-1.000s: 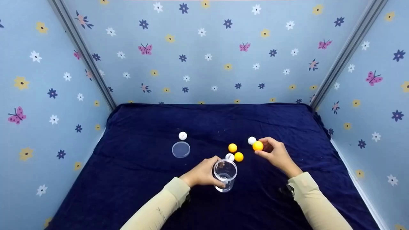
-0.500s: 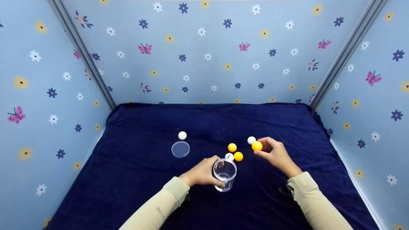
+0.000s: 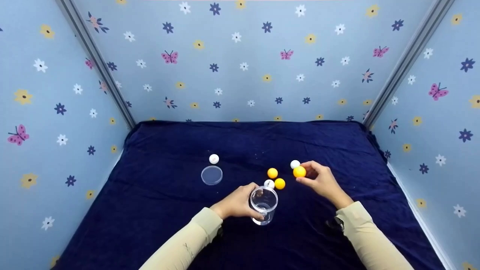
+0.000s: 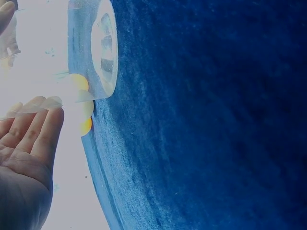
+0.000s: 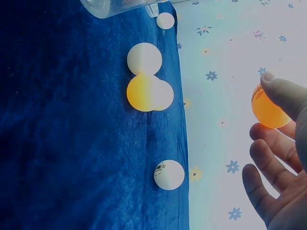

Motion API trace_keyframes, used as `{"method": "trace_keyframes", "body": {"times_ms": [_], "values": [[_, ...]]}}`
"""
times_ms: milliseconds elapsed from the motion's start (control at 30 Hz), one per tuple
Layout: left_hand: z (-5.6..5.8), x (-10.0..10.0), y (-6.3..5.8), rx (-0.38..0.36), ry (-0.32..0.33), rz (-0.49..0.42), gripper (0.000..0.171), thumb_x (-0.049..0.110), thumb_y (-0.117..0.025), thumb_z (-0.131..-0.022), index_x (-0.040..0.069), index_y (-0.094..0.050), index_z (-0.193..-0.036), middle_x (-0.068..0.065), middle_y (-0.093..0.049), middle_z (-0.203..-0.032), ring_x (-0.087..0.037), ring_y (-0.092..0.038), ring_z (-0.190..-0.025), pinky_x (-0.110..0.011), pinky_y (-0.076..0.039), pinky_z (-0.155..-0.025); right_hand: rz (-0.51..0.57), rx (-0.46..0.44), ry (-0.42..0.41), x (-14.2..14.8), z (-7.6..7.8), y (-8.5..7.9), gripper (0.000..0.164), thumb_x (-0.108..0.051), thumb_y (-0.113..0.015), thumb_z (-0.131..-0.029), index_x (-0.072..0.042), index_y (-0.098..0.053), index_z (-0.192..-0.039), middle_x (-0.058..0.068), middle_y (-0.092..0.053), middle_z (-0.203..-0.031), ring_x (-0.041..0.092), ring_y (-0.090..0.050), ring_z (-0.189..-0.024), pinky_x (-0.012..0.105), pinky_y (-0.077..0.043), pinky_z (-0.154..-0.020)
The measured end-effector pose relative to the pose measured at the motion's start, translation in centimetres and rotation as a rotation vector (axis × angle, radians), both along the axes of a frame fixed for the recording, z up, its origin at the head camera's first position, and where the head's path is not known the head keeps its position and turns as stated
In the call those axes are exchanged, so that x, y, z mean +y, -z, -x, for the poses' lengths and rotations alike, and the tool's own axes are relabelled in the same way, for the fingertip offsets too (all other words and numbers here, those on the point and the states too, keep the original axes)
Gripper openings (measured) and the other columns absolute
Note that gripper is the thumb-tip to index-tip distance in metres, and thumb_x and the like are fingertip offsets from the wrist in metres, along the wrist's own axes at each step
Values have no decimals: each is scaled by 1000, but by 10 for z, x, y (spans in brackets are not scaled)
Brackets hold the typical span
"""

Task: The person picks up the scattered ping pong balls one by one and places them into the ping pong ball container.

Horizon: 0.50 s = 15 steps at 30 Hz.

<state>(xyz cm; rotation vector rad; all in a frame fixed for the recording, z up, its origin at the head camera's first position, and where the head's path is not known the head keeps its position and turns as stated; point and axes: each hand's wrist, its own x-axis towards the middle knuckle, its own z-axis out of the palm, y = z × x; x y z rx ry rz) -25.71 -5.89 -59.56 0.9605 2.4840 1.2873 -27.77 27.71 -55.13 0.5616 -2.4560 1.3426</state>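
In the head view my left hand (image 3: 235, 202) grips a clear, open-topped plastic jar (image 3: 265, 215) from its left side. The jar is upright, and no ball shows inside it. My right hand (image 3: 325, 183) pinches an orange ping-pong ball (image 3: 299, 172) between thumb and fingers, to the right of the jar. The right wrist view shows this orange ball (image 5: 269, 109) raised off the cloth, with dark print on it. Just behind it lies a white ball (image 3: 295, 164). Two orange balls (image 3: 279, 183) and a white ball (image 3: 269, 183) are grouped beyond the jar's rim.
A clear round lid (image 3: 212, 175) lies on the dark blue cloth (image 3: 168, 150) at the left, with another white ball (image 3: 214, 159) just behind it. Blue flower-patterned walls (image 3: 240, 82) stand at the back and both sides.
My right hand has shifted slightly left with the orange ball. The left hand and the jar stay where they were.
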Motion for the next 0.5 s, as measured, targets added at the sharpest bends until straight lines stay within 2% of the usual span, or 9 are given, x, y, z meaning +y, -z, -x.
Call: {"method": "trace_keyframes", "body": {"times_ms": [300,500], "values": [[-1,0,1,-10,-3,-4,79,37,-106,-64,9,-64,-126,-9,-78,-119,-24,-74,-107,-33,-57,-101,6,28,-23,-4,-1,-1,37,0,-96,-76,-3,-78,-108,6,-80,-96,15,-70,-74,28,-59,-69],[-1,0,1,-13,-6,-10,79,35,-106,-64,9,-64,-126,-9,-78,-119,-24,-74,-108,-33,-57,-102,7,40,-16,-9,-3,-2,40,2,-97,-73,-3,-78,-108,8,-80,-95,27,-71,-73,21,-55,-69]]}}
